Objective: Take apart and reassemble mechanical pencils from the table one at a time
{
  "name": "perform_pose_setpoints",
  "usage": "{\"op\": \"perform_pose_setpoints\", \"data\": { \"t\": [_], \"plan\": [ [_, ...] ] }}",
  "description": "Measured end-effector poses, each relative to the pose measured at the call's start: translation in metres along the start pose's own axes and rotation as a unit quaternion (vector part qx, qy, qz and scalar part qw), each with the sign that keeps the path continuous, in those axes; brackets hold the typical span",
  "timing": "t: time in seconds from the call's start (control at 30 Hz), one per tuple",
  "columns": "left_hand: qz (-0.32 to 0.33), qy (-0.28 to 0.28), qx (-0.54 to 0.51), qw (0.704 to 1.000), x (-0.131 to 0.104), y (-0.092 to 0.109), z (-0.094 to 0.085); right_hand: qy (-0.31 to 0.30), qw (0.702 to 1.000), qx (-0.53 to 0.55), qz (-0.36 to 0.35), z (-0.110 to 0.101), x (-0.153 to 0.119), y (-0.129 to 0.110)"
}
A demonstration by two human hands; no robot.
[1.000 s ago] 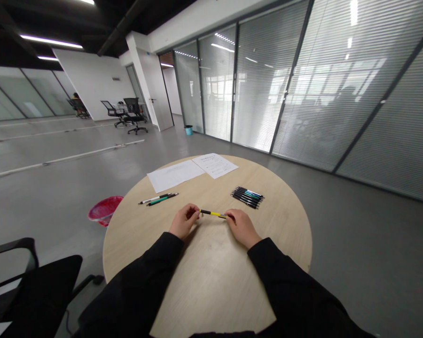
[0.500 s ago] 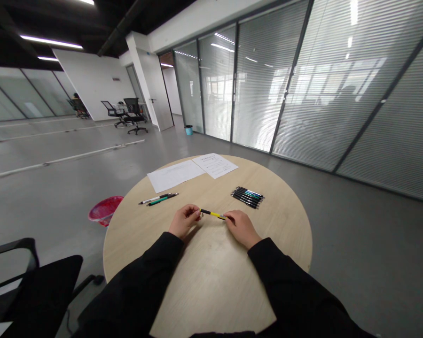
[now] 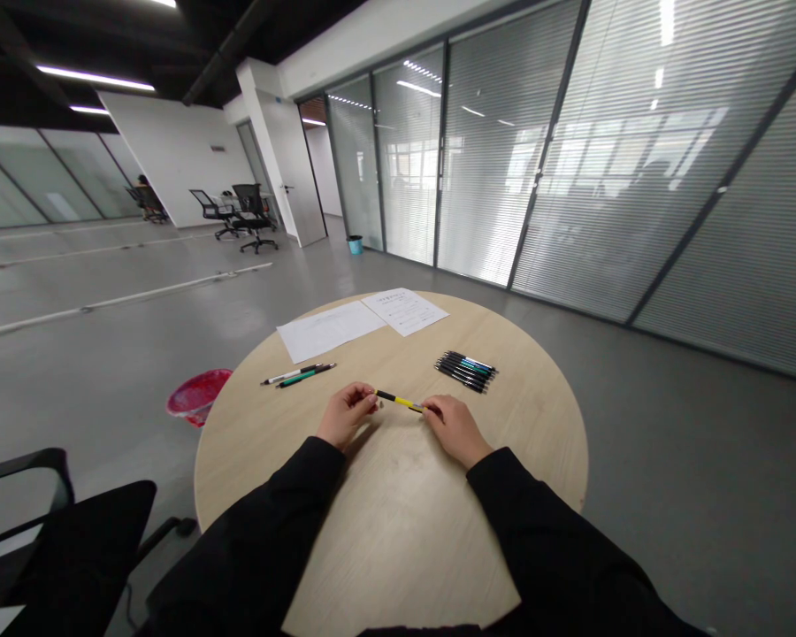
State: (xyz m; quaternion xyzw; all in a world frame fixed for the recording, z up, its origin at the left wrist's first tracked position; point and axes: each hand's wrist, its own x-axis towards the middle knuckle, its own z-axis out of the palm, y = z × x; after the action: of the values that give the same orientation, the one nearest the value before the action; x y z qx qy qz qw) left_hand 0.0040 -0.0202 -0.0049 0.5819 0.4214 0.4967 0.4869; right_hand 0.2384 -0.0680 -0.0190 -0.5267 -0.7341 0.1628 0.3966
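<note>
A yellow and black pen [image 3: 402,402] stretches between my two hands, just above the round wooden table [image 3: 398,513]. My left hand [image 3: 348,416] pinches its black end between thumb and fingers. At the other end, near the clip, my right hand [image 3: 455,429] has its fingers closed on the pen. Both tips are partly hidden by my fingers. Beyond my right hand several dark pens [image 3: 465,372] lie side by side in a row. Past my left hand rest a white and black pen [image 3: 292,375] and a green and black pen [image 3: 307,376].
Two printed sheets of paper, one on the left [image 3: 332,331] and one on the right [image 3: 404,311], lie at the table's far edge. A red basin [image 3: 199,395] stands on the floor to the left, with a black chair [image 3: 59,548] nearer me.
Hardly anything differs. The pen's left end sits very slightly higher, and both hands keep their grip on it.
</note>
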Motion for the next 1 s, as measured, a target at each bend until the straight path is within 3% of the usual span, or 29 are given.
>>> {"op": "perform_pose_setpoints", "data": {
  "t": [0.13,0.3,0.43,0.57,0.7,0.8,0.9,1.0],
  "plan": [
    [0.050,0.006,0.128,0.991,0.001,0.000,-0.003,0.015,0.999,0.018,0.023,-0.001,0.001,0.002],
    [0.119,-0.009,0.379,0.918,0.001,0.001,-0.004,0.037,0.997,0.041,0.057,0.000,0.002,0.006],
    [0.145,-0.055,0.441,0.884,0.003,-0.002,0.000,0.041,0.996,0.046,0.069,0.001,0.002,0.008],
    [0.161,-0.071,0.454,0.873,0.006,-0.002,0.003,0.043,0.995,0.046,0.074,0.001,0.002,0.008],
    [0.161,-0.063,0.434,0.884,0.007,0.000,0.003,0.042,0.996,0.042,0.071,0.001,0.002,0.007],
    [0.129,-0.027,0.368,0.920,0.008,0.000,-0.002,0.042,0.996,0.040,0.064,0.000,0.002,0.006],
    [0.064,0.012,0.222,0.973,0.011,-0.001,-0.007,0.038,0.997,0.035,0.056,0.000,0.001,0.006],
    [0.002,0.049,0.060,0.997,0.012,-0.001,-0.009,0.032,0.998,0.026,0.043,0.000,0.001,0.004]
  ]
}}
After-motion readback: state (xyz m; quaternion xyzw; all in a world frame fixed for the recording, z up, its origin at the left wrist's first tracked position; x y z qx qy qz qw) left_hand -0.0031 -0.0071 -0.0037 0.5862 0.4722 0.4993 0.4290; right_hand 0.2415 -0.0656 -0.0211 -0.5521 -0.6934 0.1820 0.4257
